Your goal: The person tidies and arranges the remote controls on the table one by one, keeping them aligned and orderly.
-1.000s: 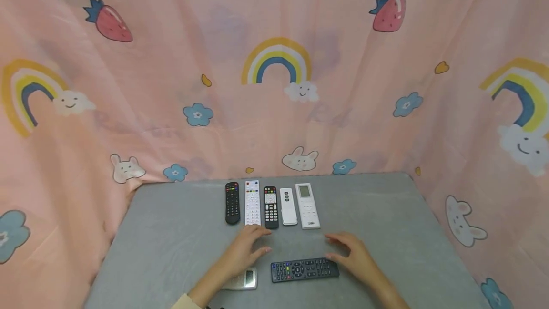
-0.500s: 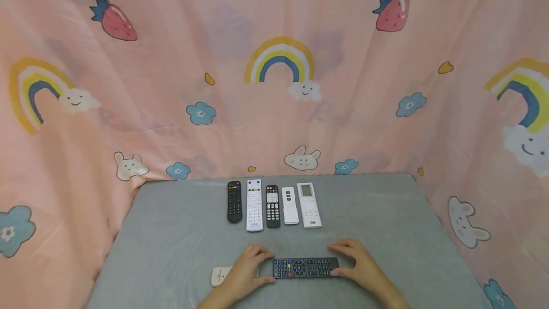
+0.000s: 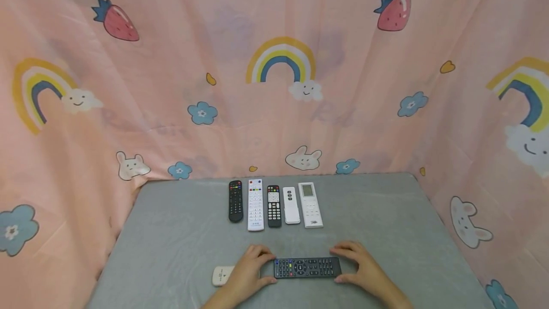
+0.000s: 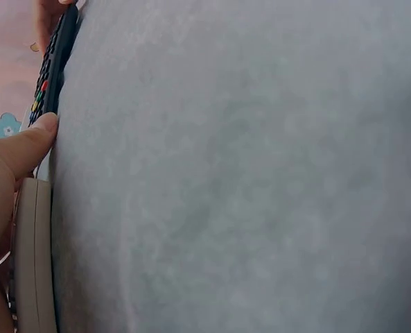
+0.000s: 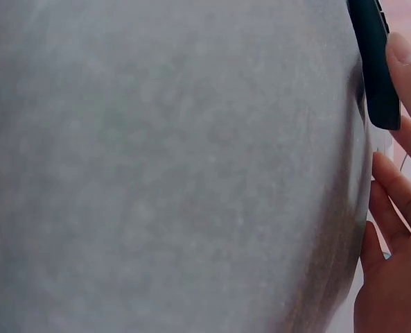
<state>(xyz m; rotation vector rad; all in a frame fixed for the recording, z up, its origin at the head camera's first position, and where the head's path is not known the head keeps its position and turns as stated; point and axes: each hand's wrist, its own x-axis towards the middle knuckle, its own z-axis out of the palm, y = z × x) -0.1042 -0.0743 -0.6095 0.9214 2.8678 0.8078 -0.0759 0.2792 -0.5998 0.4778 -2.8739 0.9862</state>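
A long black remote control (image 3: 307,267) lies crosswise on the grey tabletop, its coloured buttons toward the left end. My left hand (image 3: 249,269) is at that end, thumb and fingertips touching its corners. The thumb against the remote's edge also shows in the left wrist view. Around the right end is my right hand (image 3: 364,271), thumb by the near edge and forefinger just beyond the far edge. Its other fingers (image 5: 399,198) spread loosely in the right wrist view. Partly hidden under my left hand lies a beige remote (image 3: 221,275), whose thick side shows in the left wrist view.
Behind my hands stands a row of upright-lying remotes: a black one (image 3: 235,201), a long white one (image 3: 255,205), a black-and-white one (image 3: 274,206), a small white one (image 3: 291,205) and a white one with a screen (image 3: 310,205). A pink printed curtain (image 3: 274,128) surrounds the table.
My left hand has come down and nearer to the black remote's left end. The remote, slightly slanted before, now lies straight. My right thumb has shifted from its top to the near edge.
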